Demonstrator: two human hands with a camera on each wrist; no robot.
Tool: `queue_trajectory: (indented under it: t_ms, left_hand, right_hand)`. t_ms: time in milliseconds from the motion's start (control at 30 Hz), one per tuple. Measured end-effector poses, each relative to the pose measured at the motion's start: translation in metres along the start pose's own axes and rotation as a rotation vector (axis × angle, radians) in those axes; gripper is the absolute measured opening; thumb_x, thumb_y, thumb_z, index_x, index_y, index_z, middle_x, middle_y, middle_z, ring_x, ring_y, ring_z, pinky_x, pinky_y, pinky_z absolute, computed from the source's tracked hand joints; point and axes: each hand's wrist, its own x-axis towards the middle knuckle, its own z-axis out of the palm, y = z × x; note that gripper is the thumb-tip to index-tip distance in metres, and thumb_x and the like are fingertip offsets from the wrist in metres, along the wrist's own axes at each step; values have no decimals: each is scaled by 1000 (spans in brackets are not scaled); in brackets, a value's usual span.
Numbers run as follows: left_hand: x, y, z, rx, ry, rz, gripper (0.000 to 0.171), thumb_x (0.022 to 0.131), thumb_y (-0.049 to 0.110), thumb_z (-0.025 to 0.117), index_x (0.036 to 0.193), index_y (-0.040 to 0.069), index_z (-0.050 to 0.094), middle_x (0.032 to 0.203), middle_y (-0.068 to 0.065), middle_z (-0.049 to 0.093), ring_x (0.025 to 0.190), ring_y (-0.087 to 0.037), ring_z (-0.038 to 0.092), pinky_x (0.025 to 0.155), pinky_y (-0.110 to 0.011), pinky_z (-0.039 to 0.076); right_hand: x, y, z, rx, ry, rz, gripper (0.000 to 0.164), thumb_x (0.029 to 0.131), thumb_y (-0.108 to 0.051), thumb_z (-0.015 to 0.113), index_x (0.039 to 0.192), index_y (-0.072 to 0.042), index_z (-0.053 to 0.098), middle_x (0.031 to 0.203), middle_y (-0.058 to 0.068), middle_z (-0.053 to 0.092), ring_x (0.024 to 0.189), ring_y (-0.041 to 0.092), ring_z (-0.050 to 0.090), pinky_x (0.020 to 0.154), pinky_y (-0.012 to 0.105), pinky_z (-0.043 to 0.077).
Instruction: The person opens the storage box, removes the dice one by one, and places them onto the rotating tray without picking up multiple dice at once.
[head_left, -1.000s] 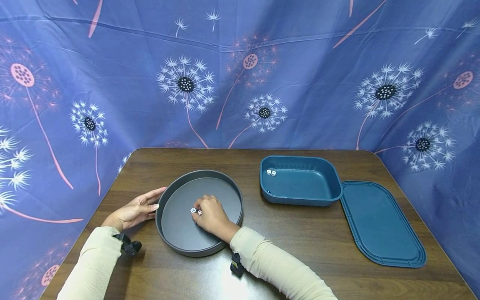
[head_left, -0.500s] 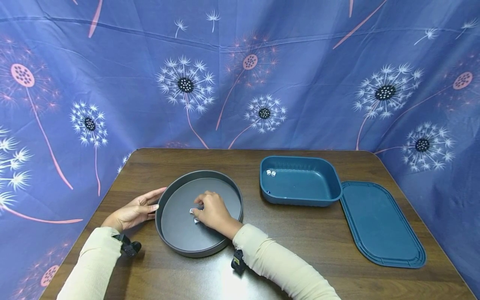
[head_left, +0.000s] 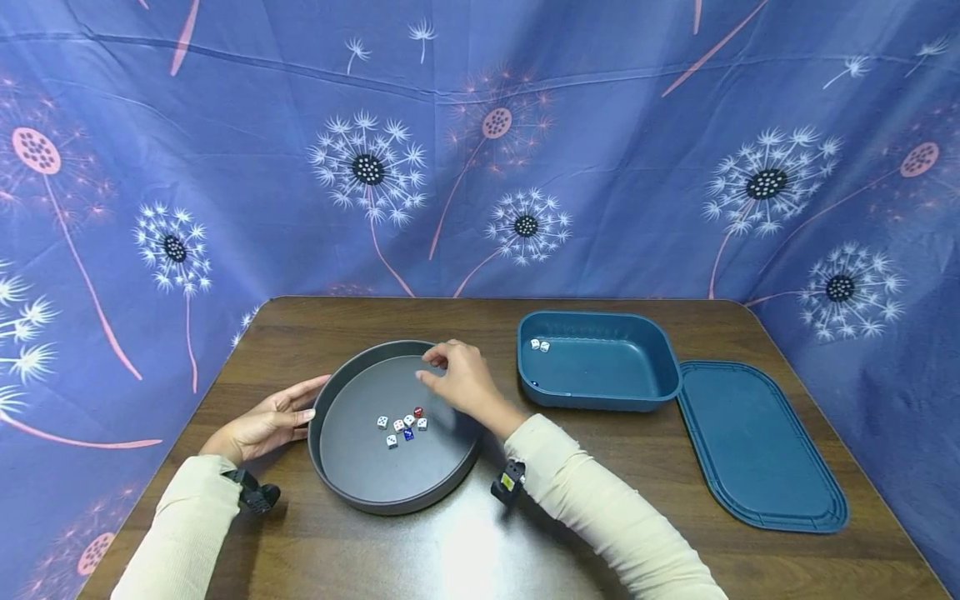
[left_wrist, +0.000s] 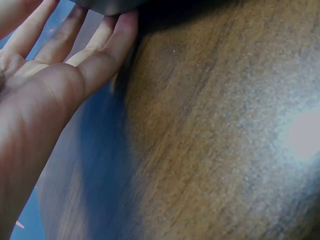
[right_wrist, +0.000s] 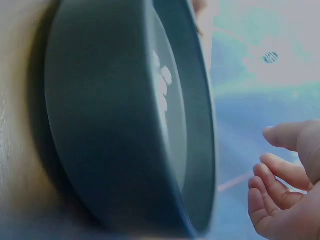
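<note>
A round dark grey pan [head_left: 356,471] stands on the left half of the table. Several white dice [head_left: 392,441], a red die [head_left: 417,412] and a blue die [head_left: 408,433] lie loosely grouped on its floor. My left hand [head_left: 266,422] touches the pan's left side with extended fingers, as the left wrist view also shows, with fingertips [left_wrist: 128,19] against the outer wall. Over the pan's right rim hovers my right hand [head_left: 465,383]. In the right wrist view its fingers are loosely bent, the thumb apart, and nothing shows between them.
A blue rectangular container [head_left: 600,400] stands right of the pan, with two white dice [head_left: 535,344] and a small dark blue die [head_left: 535,383] inside. Its flat blue lid [head_left: 765,450] lies farther right. A patterned cloth [head_left: 637,167] hangs behind the wooden table [head_left: 600,475].
My right hand has lifted from the dice and moved right and back toward the pan's rim, uncovering the dice group. The left hand stays at the pan's side.
</note>
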Motion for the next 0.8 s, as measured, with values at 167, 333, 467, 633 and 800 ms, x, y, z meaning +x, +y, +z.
queue_trajectory:
  t_ms: [167, 333, 467, 633, 800]
  left_hand:
    - [1, -1, -1, -3, -22, 15, 62, 99, -9, 34, 154, 8, 13, 144, 12, 39, 128, -10, 45, 99, -36, 42]
    - [1, -1, -2, 1, -20, 17, 62, 99, -8, 34, 154, 8, 12, 143, 12, 40, 128, -9, 45, 99, -36, 43]
    - [2, 1, -2, 13, -3, 13, 62, 99, -8, 35, 154, 8, 13, 142, 12, 40, 127, -9, 46, 98, -35, 43]
    - [2, 0, 0, 13, -14, 14, 61, 99, -7, 35, 154, 10, 14, 143, 12, 39, 128, -10, 45, 99, -35, 43]
    - [0, 0, 1, 8, -10, 9, 62, 99, -9, 34, 154, 8, 13, 144, 11, 38, 129, -9, 43, 99, -36, 42]
  right_hand:
    - [4, 21, -27, 40, 24, 66, 22, 81, -19, 77, 98, -7, 73, 91, 5, 68, 84, 19, 64, 75, 29, 50]
    - [8, 44, -49, 90, 50, 132, 23, 81, -17, 77, 100, -4, 73, 90, 7, 70, 82, 20, 64, 75, 31, 51]
    - [7, 62, -64, 115, 54, 191, 25, 83, -19, 74, 103, -3, 72, 91, 9, 71, 82, 21, 65, 71, 32, 51]
    - [2, 89, -77, 100, 63, 269, 28, 86, -21, 72, 106, -2, 71, 95, 11, 70, 85, 23, 65, 72, 35, 52]
    - [-4, 118, -86, 71, 74, 360, 30, 87, -24, 71, 108, -2, 70, 97, 12, 70, 88, 25, 65, 76, 38, 52]
